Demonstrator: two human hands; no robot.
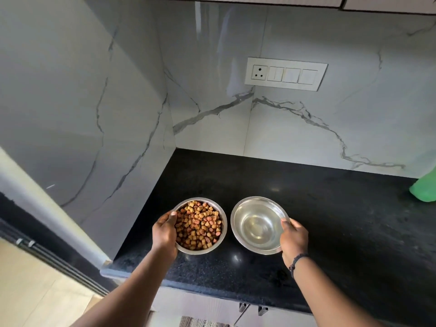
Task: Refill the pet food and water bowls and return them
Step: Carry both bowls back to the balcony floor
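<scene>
Two steel bowls side by side on black counter (330,208) | left hand (165,232) grips kibble bowl (200,226) rim, thumb inside | right hand (293,239) pinches water bowl (258,224) rim

A white switch panel (286,73) with one socket sits on the marble wall (306,128). A green plastic thing (424,188) stands at the black table's (330,208) right edge.

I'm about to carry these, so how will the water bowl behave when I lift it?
The water bowl looks rigid steel, so it shouldn't flex. Its water would likely slosh if tilted. The right hand grips only one rim edge, so it may tip.
</scene>
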